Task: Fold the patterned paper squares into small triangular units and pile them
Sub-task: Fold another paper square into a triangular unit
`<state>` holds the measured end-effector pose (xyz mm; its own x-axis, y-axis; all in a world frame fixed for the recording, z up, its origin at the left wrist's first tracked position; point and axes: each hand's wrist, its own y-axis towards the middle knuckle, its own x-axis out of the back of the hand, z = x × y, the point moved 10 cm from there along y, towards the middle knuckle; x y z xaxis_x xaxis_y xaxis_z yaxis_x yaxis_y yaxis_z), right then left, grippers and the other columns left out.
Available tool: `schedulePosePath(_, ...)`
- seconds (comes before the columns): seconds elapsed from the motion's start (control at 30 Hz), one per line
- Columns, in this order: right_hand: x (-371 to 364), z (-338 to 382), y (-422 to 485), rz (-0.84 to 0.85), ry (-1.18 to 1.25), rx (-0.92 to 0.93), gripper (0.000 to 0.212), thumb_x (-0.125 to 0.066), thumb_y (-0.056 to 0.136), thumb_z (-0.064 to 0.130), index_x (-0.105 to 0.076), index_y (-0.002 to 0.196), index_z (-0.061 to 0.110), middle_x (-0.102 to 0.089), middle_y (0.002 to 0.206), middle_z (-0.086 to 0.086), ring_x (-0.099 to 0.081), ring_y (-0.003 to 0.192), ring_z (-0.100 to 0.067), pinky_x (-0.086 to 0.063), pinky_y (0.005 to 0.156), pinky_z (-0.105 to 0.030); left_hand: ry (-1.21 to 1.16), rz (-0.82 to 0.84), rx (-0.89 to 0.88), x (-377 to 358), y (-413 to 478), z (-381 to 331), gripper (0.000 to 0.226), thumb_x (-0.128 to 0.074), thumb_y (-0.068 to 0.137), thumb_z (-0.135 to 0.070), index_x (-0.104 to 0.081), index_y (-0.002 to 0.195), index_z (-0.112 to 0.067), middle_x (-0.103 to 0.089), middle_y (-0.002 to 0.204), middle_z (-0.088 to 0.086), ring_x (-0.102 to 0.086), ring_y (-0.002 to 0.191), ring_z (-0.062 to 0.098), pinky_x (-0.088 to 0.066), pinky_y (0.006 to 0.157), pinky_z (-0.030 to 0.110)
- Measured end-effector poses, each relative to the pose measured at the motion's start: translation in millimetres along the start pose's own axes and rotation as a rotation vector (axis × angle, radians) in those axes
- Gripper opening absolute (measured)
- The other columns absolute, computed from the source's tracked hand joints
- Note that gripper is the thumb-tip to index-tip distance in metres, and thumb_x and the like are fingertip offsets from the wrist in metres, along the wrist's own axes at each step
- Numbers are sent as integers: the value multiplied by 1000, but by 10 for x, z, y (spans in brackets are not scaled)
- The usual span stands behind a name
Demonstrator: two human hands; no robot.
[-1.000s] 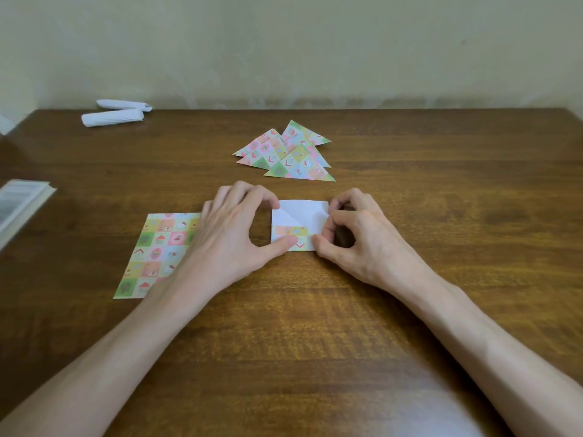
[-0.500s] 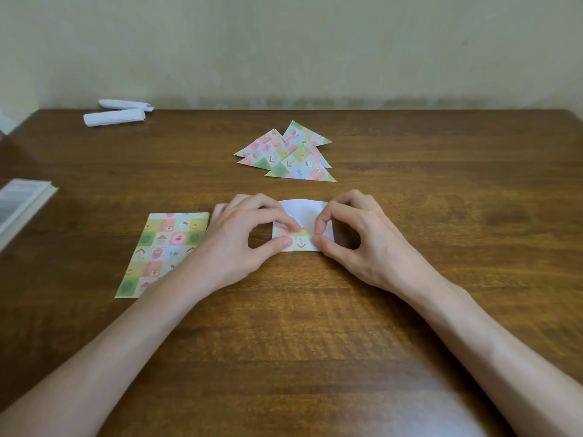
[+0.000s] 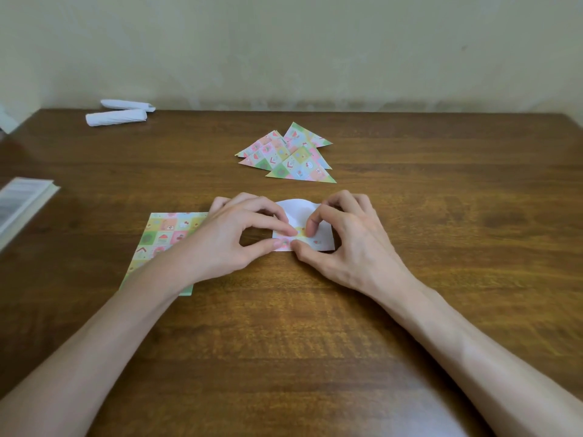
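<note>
Left hand (image 3: 233, 238) and right hand (image 3: 347, 244) each pinch the half-folded paper square (image 3: 298, 212) at the table (image 3: 315, 348) centre, finished triangles (image 3: 287, 156) piled at twelve o'clock. Best to align edges exactly before creasing flat.

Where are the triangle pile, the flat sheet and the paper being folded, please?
triangle pile (image 3: 301, 168): head view, front triangle's face.
flat sheet (image 3: 164, 236): head view, uncovered top.
paper being folded (image 3: 298, 211): head view, white underside.

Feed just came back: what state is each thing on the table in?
Half-folded patterned paper square: bowed over, not creased flat.
Left hand: pinching its near edge.
Right hand: pinching the same edge.
Patterned paper triangles: folded, piled overlapping.
Flat patterned paper sheet: unfolded, lying flat.
White paper rolls: lying down.
</note>
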<state>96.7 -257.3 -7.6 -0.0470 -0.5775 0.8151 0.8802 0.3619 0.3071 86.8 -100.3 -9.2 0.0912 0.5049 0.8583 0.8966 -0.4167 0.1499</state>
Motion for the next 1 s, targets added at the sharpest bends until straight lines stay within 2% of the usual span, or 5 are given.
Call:
schedulePosePath(0.23, -65, -7, 50, -31, -29, -31, 48, -60, 68, 77, -63, 81, 31, -48, 106, 10, -41, 109, -18, -41, 99, -34, -28, 80, 6, -22, -5, 23, 26, -67, 97, -39, -70, 118, -54, -55, 127, -30, -39, 136, 0, -23, 104, 34)
schedulePosePath(0.47, -89, -12, 45, -63, -40, -19, 51, -61, 69, 80, -61, 81, 30, -47, 114, 7, -41, 116, -21, -37, 96, -35, -28, 2, 17, -10, -9, 18, 23, -70, 94, -38, -72, 113, -51, -58, 124, -30, -42, 132, -1, -22, 100, 30)
schedulePosePath(0.73, -109, -47, 62, -11, -56, -79, 51, -58, 65, 85, -58, 78, 36, -45, 122, 11, -37, 127, -18, -30, 98, -36, -59, 32, 25, -2, -22, 16, 22, -70, 95, -39, -72, 114, -50, -58, 126, -27, -41, 135, 4, -24, 107, 36)
schedulePosePath(1.0, -116, -49, 58, -10, -105, -81, 55, -54, 65, 88, -57, 79, 36, -45, 125, 11, -34, 129, -18, -24, 97, -34, -51, 10, 37, -1, -27, 27, 22, -70, 96, -38, -72, 114, -50, -57, 125, -30, -40, 134, -1, -24, 109, 38)
